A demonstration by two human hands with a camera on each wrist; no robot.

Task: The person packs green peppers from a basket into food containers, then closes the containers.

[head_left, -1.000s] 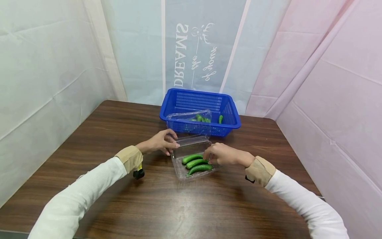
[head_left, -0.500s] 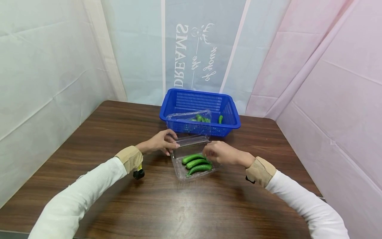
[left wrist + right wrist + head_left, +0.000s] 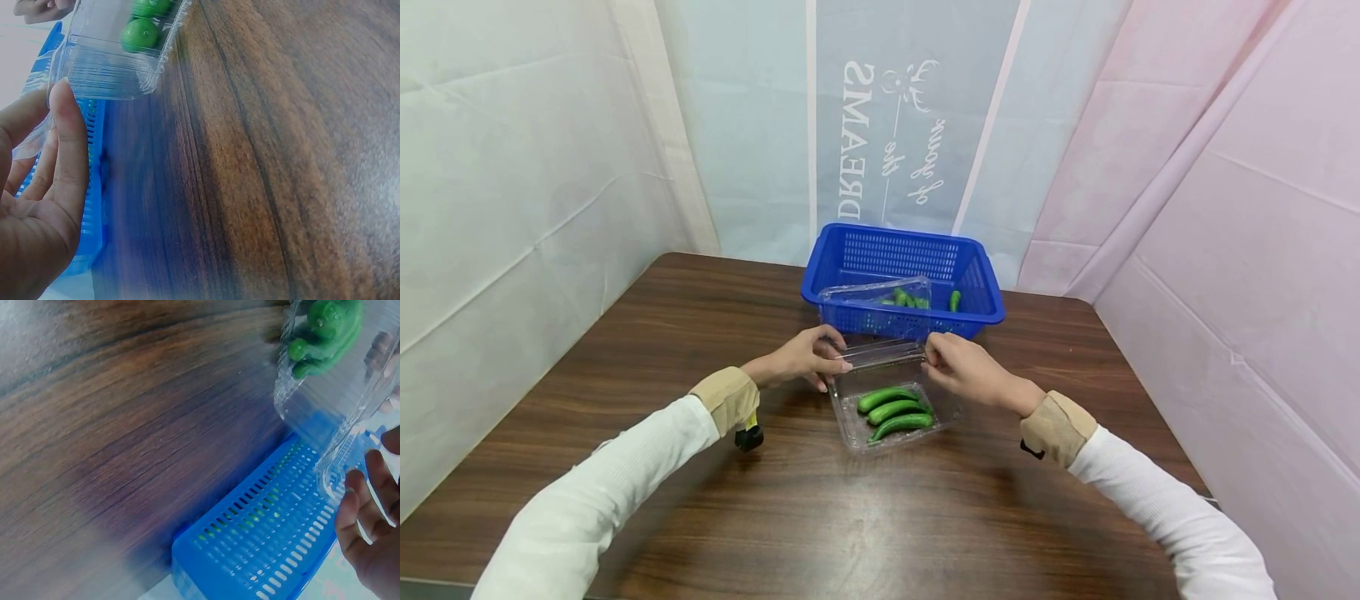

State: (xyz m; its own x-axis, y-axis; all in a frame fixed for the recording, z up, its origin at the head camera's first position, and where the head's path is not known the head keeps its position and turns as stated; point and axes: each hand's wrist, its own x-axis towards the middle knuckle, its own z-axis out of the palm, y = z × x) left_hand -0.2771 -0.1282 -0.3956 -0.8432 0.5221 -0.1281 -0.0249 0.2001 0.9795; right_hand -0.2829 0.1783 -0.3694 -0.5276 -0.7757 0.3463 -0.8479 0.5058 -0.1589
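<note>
A clear plastic clamshell container (image 3: 850, 429) stands on the table with its lid (image 3: 872, 290) raised. Three curved green vegetables, like small cucumbers (image 3: 898, 410), lie side by side in its base. My left hand (image 3: 801, 357) pinches the container's left side near the hinge between thumb and fingers; in the left wrist view the thumb (image 3: 65, 119) presses the plastic edge. At the hinge's right end is my right hand (image 3: 966, 367), its fingers loosely bent. The right wrist view has its fingertips beside the clear plastic corner (image 3: 331, 481), with nothing visible between thumb and fingers.
Behind the container stands a blue perforated basket (image 3: 977, 287) holding several more green vegetables (image 3: 954, 300), partly seen through the raised lid. Brown wooden table (image 3: 820, 517) surrounds the container. Printed fabric (image 3: 760, 125) hangs behind the table, with pale fabric on both sides.
My right hand has lifted away from the vegetables in the base and moved back to the hinge's right end. The left hand, container and vegetables look the same.
</note>
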